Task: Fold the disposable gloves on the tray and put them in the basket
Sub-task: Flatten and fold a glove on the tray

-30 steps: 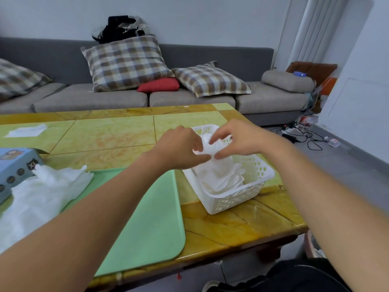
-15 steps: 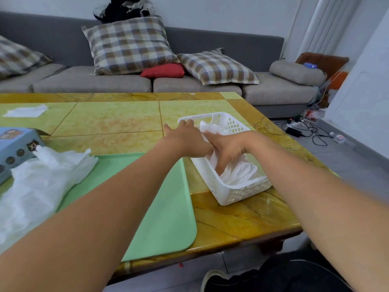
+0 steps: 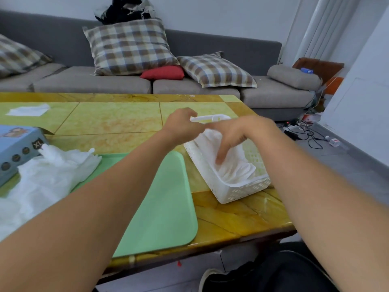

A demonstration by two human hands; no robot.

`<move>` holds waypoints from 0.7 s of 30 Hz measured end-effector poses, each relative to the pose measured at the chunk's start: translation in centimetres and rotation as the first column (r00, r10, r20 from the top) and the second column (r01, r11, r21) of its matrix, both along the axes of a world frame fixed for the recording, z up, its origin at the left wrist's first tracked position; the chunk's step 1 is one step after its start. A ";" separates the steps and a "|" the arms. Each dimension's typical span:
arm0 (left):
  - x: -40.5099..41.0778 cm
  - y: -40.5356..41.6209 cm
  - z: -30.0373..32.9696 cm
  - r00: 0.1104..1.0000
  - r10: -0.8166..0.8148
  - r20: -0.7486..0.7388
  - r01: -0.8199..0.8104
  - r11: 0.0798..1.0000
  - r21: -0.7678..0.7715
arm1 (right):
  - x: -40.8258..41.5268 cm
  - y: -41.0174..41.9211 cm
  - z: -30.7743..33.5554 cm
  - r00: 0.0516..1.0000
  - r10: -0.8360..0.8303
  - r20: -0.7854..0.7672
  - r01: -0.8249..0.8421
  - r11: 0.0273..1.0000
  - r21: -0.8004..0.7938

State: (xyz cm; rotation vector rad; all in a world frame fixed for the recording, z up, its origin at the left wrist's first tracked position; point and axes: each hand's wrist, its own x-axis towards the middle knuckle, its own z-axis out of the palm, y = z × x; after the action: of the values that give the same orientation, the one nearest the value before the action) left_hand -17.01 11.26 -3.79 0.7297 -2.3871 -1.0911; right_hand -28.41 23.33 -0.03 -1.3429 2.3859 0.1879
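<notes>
A white perforated basket (image 3: 235, 193) stands on the table right of the green tray (image 3: 164, 207). Folded white gloves (image 3: 237, 169) lie inside it. My right hand (image 3: 233, 135) reaches down into the basket, its straight fingers pressing on the folded gloves. My left hand (image 3: 183, 124) hovers at the basket's far left rim with loosely curled fingers, holding nothing that I can see. A pile of unfolded translucent gloves (image 3: 46, 175) lies on the tray's left part.
A blue glove box (image 3: 16, 148) marked XL sits at the left edge beside the pile. A white sheet (image 3: 28, 110) lies far left on the yellow table (image 3: 231, 220). A grey sofa with plaid pillows is behind. Cables litter the floor at right.
Both hands carried a folded glove down into the basket. My right hand now presses it flat, and my left hand has let go and lifted toward the far rim.
</notes>
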 end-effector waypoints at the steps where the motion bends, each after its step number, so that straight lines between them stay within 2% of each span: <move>1: 1.0 -0.6 0.6 0.999 0.010 -0.033 -0.009 1.000 0.016 | 1.1 0.0 1.8 0.999 -0.001 -0.050 -0.003 0.997 -0.078; 3: 3.4 -2.0 1.2 0.999 0.018 -0.046 -0.017 1.000 0.016 | 3.8 -0.9 3.6 0.992 0.068 -0.105 -0.099 0.944 -0.315; 5: 7.0 -4.0 1.5 0.999 0.042 -0.020 -0.042 0.999 -0.029 | 7.7 -2.7 3.5 0.979 0.202 -0.033 -0.189 0.834 -0.519; 6: 8.9 -5.1 1.5 0.998 0.066 0.004 -0.066 0.995 -0.069 | 9.5 -3.7 2.6 0.964 0.264 0.021 -0.209 0.806 -0.554; 10: 19.0 -10.0 0.7 0.951 0.230 0.206 -0.159 0.937 -0.311 | 16.1 -8.0 -2.5 0.900 0.435 0.013 -0.378 0.796 -0.472; 14: 26.9 -12.3 0.2 0.863 0.381 0.331 -0.214 0.870 -0.444 | 20.6 -10.5 -5.5 0.842 0.531 0.094 -0.442 0.780 -0.443; 17: 31.1 -13.2 -0.5 0.800 0.465 0.378 -0.280 0.848 -0.450 | 24.3 -13.0 -6.3 0.827 0.557 0.074 -0.462 0.749 -0.474; 21: 32.9 -13.4 -2.1 0.819 0.370 0.438 -0.249 0.918 -0.309 | 26.8 -15.8 -7.9 0.895 0.431 0.117 -0.326 0.809 -0.489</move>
State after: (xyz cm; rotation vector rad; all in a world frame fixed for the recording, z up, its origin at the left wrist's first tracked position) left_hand 15.94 -2.11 -5.92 1.3863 -2.6017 -0.5043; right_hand -1.62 7.51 -7.97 -1.9416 2.0123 -0.4332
